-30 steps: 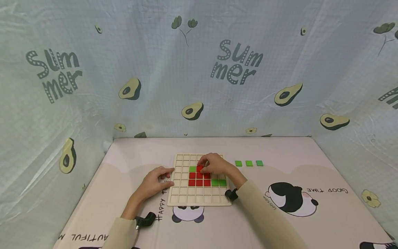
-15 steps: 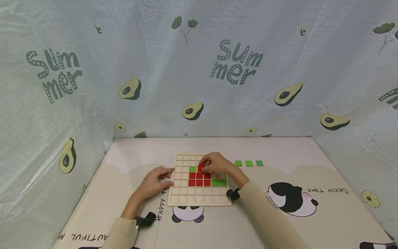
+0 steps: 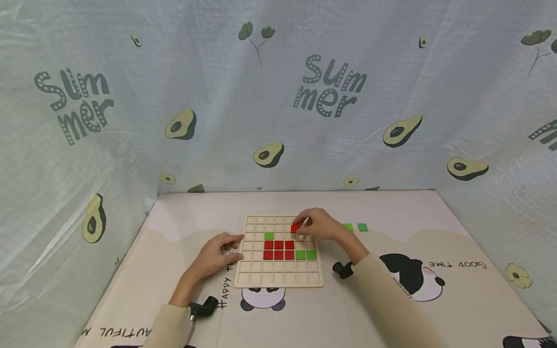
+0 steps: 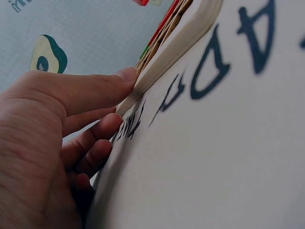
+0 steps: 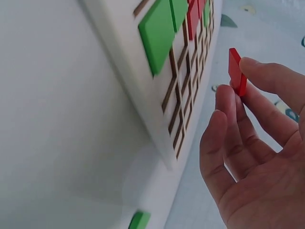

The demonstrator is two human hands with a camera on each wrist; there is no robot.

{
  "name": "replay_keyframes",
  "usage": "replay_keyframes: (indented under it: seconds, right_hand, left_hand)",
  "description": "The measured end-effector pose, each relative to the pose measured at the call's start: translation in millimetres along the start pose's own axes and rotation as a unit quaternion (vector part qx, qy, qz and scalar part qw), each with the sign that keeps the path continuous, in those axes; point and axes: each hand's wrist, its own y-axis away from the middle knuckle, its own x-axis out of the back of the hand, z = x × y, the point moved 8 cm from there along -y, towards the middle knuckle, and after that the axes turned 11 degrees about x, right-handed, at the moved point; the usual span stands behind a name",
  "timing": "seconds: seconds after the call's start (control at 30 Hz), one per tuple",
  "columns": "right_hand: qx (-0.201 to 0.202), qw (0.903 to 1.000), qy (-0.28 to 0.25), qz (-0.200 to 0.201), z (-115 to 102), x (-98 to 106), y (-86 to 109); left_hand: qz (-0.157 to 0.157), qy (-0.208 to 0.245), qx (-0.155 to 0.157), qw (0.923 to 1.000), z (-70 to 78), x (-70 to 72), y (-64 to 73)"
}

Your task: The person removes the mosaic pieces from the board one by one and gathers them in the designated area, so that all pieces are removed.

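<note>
My right hand [image 3: 321,226] pinches a red square tile [image 5: 237,71] between thumb and fingertips, raised over the far right part of a wooden grid board [image 3: 256,278]. Several red tiles [image 3: 279,245] fill two rows of cells near the board's middle. One green tile [image 3: 269,236] sits behind them, and two more green tiles [image 3: 305,254] continue the nearer row to the right. At the board's left edge, my left hand [image 3: 213,256] touches the rim with thumb and fingers spread along it. In the left wrist view its thumb [image 4: 100,90] meets the board's side.
Loose green tiles [image 3: 363,227] lie on the table cover right of the board, partly hidden by my right hand. The cover [image 3: 330,314] carries printed animals and lettering. Printed sheeting [image 3: 209,87] encloses the table at the back and sides.
My right hand has lifted the red tile out of the cell beside the single green tile and carried it right and away from me. My left hand stays at the board's edge.
</note>
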Motion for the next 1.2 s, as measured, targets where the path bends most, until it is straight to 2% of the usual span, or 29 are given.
replay_keyframes:
  seconds: [0.23, 0.43, 0.9, 1.2]
  right_hand:
    - [0.024, 0.9995, 0.011, 0.018, 2, 22, 18.9]
    - [0.02, 0.9989, 0.016, 0.038, 14, 39, 37.9]
    - [-0.035, 0.9966, 0.009, 0.074, 54, 71, 82.4]
    - [-0.09, 0.9917, 0.018, 0.089, 85, 90, 115.3]
  left_hand:
    - [0.0, -0.002, 0.004, 1.0, 0.4, 0.1, 0.6]
    - [0.003, -0.004, 0.006, 1.0, -0.3, 0.1, 0.7]
    - [0.002, 0.003, 0.005, 1.0, 0.1, -0.8, 0.5]
    - [0.003, 0.001, 0.007, 1.0, -0.7, -0.7, 0.6]
